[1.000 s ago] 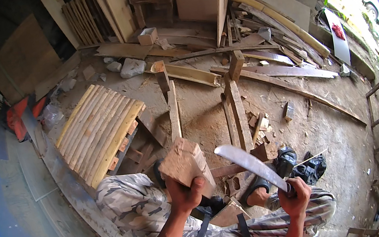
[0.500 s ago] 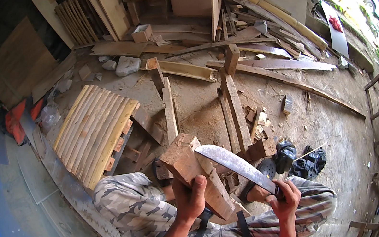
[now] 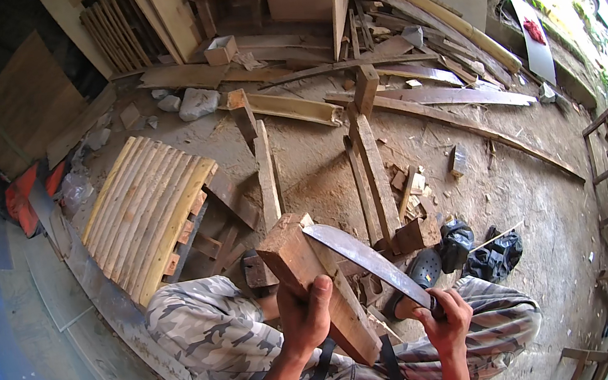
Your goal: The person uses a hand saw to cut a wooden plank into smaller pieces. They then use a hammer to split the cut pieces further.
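A thick wooden block (image 3: 291,256) is held tilted above my lap, its far end raised. My left hand (image 3: 306,315) grips its left side, thumb on the near face. In my right hand (image 3: 446,318) is the handle of a machete (image 3: 367,253) with a broad grey blade. The blade slants up to the left, its tip at the block's upper right edge; whether the two touch I cannot tell. My right fingers wrap round the handle and hide most of it. Below the block are my legs in camouflage trousers (image 3: 210,324).
A slatted wooden panel (image 3: 148,212) stands at the left. Ahead is a wooden frame with upright posts (image 3: 371,173). Wood offcuts (image 3: 414,188) and black plastic bags (image 3: 493,253) lie to the right. Long boards and a bamboo pole (image 3: 444,22) are piled at the back right.
The block has turned slightly, its right face showing more. The machete has shifted a little left and down along the block's edge. Both hands keep their grip.
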`<state>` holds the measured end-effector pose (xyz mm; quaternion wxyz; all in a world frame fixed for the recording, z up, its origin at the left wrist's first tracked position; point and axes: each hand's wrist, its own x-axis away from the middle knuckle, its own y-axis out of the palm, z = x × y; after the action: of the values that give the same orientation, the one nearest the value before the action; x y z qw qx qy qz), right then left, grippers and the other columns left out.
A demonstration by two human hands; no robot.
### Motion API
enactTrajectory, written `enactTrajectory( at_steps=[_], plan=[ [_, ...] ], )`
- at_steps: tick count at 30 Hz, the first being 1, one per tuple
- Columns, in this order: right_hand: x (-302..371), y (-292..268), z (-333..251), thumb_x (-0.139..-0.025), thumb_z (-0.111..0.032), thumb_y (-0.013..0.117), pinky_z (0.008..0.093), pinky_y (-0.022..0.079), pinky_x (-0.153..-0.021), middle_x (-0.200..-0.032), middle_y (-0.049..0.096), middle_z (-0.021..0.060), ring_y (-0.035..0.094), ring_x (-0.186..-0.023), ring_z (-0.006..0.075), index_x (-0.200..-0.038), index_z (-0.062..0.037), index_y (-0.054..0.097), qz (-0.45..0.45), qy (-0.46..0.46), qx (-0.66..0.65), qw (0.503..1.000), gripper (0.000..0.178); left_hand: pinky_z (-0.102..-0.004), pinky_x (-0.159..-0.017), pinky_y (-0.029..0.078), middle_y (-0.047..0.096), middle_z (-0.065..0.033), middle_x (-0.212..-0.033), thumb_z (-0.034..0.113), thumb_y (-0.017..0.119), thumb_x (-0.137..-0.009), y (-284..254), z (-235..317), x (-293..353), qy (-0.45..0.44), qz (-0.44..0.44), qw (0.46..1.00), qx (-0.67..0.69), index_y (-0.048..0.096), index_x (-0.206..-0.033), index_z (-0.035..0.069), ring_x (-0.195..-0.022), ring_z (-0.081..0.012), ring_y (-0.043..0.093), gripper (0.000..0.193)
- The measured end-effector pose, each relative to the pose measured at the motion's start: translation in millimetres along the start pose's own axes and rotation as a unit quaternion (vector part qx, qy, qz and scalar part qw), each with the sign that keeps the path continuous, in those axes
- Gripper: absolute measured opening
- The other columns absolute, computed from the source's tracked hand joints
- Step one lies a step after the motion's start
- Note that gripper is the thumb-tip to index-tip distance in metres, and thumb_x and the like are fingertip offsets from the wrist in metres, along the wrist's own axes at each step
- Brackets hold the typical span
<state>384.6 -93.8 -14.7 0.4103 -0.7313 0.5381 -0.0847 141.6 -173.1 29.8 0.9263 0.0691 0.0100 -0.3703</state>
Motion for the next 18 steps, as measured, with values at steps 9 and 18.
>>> enactTrajectory(
  at_steps=[9, 18],
  plan=[
    [15, 23, -50, -0.078, -0.03, 0.088, 0.0397, 0.053, -0.064, -0.082, 0.069, 0.0137, 0.068, -0.071, 0.0325, -0.098, -0.0048, 0.074, -0.028, 0.122, -0.019, 0.992, 0.035, -0.0282, -0.064, 0.038, 0.05, 0.0035, -0.074, 0.042, 0.064, -0.101, -3, -3, -20, -0.01, 0.027, 0.998, -0.055, 0.054, -0.095, 0.001, -0.07, -0.0079, 0.043, 0.042],
    [1, 52, -67, -0.09, -0.052, 0.073, 0.0437, 0.052, -0.064, -0.079, 0.069, 0.0176, 0.069, -0.073, 0.0368, -0.094, -0.0047, 0.072, -0.099, 0.218, -0.019, 0.971, 0.048, -0.0371, -0.11, 0.039, 0.051, -0.0199, -0.145, 0.063, 0.054, -0.099, -36, -34, -46, -0.206, 0.02, 0.978, -0.036, 0.042, -0.147, -0.009, -0.128, -0.0258, 0.052, 0.088]
  ],
)
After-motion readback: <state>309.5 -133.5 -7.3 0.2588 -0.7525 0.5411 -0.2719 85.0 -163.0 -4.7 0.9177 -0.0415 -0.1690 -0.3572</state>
